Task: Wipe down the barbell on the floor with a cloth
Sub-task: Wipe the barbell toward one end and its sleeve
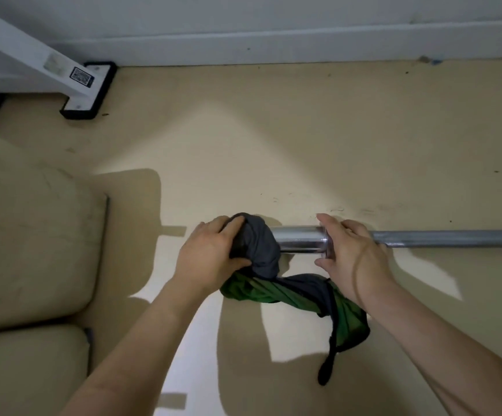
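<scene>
A chrome barbell (pixel 299 239) lies on the beige floor and runs off the right edge. A grey and green cloth (pixel 258 244) is bunched over the left end of its thick sleeve, and the loose part trails on the floor towards me. My left hand (pixel 210 255) grips the grey bunch around the sleeve's end. My right hand (pixel 351 250) is curled round the bar at the sleeve's collar, where the thin shaft begins. The sleeve's tip is hidden under the cloth.
Beige cushions (pixel 33 250) lie on the floor at the left, close to the barbell's end. A white frame leg with a black-edged foot (pixel 86 88) stands at the back left. A grey wall with a skirting board (pixel 303 46) runs along the back.
</scene>
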Tool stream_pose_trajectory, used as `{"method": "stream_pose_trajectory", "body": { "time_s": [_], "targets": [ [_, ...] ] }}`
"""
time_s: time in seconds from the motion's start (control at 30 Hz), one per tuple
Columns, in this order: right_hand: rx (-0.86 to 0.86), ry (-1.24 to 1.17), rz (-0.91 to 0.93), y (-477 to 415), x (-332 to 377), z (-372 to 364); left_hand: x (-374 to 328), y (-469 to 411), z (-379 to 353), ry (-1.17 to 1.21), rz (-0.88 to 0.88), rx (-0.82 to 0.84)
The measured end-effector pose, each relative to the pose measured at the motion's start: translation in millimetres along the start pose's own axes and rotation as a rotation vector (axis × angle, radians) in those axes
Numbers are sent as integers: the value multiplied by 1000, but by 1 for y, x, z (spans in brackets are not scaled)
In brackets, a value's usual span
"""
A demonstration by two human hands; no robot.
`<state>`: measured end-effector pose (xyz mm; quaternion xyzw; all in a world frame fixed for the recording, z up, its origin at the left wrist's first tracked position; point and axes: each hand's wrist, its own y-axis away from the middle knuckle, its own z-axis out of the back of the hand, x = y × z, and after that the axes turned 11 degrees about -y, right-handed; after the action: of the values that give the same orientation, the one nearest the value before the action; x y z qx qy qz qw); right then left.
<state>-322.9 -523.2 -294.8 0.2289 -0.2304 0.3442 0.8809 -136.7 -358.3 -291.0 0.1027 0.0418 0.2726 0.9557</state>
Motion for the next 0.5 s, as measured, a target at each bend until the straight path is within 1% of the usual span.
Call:
{"method": "stream_pose_trajectory", "body": {
  "time_s": [0.07, 0.13, 0.17, 0.23, 0.3, 0.33, 0.4, 0.43, 0.5],
  "targets": [
    [7, 16, 9, 3, 3, 2, -1, -5, 3, 7, -34, 38],
    [0, 17, 12, 4, 6, 3, -6, -19, 9, -84, -149, 69],
    [0, 17, 3, 3, 7, 3, -15, -27, 10, -141, -217, 54],
    [23, 26, -15, 4, 9, 2, -49, -31, 4, -164, -316, -23],
    [42, 31, 3, 5, 8, 3, -88, -23, -9, -130, -354, -135],
    [48, 38, 22, 4, 7, 4, -94, -19, -14, -111, -355, -206],
    [71, 47, 36, 2, 4, 7, -77, -7, -21, -120, -307, -304],
    [85, 42, 26, 1, 4, 8, -59, 1, -20, -117, -239, -306],
    [102, 4, -2, 2, 6, 10, -26, 13, -12, -113, -44, -256]
  ]
}}
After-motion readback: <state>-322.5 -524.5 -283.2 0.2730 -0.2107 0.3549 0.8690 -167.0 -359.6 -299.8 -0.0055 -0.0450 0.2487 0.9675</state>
